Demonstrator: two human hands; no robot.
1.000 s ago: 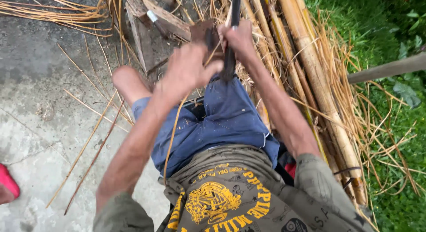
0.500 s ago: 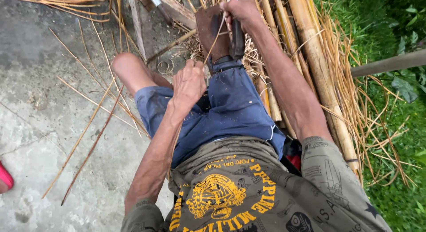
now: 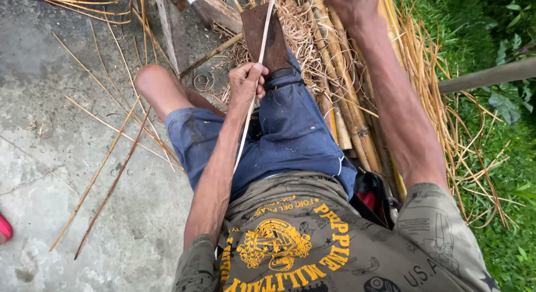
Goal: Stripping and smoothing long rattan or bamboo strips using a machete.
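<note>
Left hand (image 3: 247, 82): fingers curled shut around a thin pale cane strip (image 3: 258, 74), gripped just above the right knee. The strip runs from the top edge of the view down through the fist and on along the thigh toward the waist.

Right hand (image 3: 352, 4): raised at the top edge, partly cut off by the frame; whether its fingers grip anything cannot be told.

A dark brown rectangular pad (image 3: 265, 38) lies on the right knee, held by a dark strap just below it; the strip crosses over it. Blue shorts (image 3: 290, 135), dusted with pale specks.

Printed matter: the olive shirt (image 3: 290, 241) carries a yellow round emblem ringed by arched yellow lettering at mid-chest, with dark line drawings on the sleeve and hem. No packages or signs.

Beside the right leg: a bundle of thick tan bamboo poles (image 3: 346, 102) lying lengthwise, with curled shavings (image 3: 296, 24) heaped about the knee. A grey pole (image 3: 486, 77) crosses over the grass (image 3: 502, 158) at right.

Surface: outdoor grey concrete floor (image 3: 61, 174), stained and damp-looking, with loose cane slivers (image 3: 111, 174) scattered across it. Wooden boards (image 3: 212, 10) at the top. A red object (image 3: 4, 228) at the left edge, too cropped to identify.
</note>
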